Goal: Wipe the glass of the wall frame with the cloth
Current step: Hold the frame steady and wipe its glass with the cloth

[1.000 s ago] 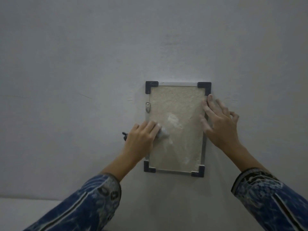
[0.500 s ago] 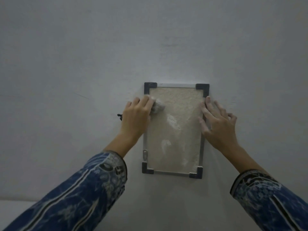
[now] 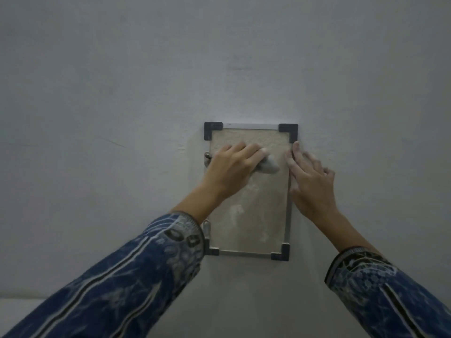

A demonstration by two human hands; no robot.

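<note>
A plain grey-white wall point(image 3: 122, 93) is filling almost the whole view, and its paint is looking matte and a little uneven, with a thin scratch on the left part. The light is dim. At the bottom left corner a pale flat surface point(image 3: 17, 306) is showing, but I cannot tell what it is.

The frame point(image 3: 289, 215) is hanging on the wall a little right of the middle. It is a tall rectangle with thin silver metal rails and four black corner pieces. Two small metal clips are sitting on its left rail, one near the top and one near the bottom. The glass point(image 3: 249, 230) inside is looking beige and grainy, with some pale smears in the lower half.

The left hand point(image 3: 231, 167) is lying on the upper part of the glass, with the fingers bent around a small grey cloth point(image 3: 343, 167) and pressing it to the glass; only the end of the cloth is sticking out past the fingertips. The right hand point(image 3: 310, 181) is resting flat and spread on the right rail of the frame, with fingers pointing up, holding nothing. The two hands are near each other but not touching. Both arms are wearing blue patterned sleeves point(image 3: 122, 289) with white stripes and dark cuffs.
</note>
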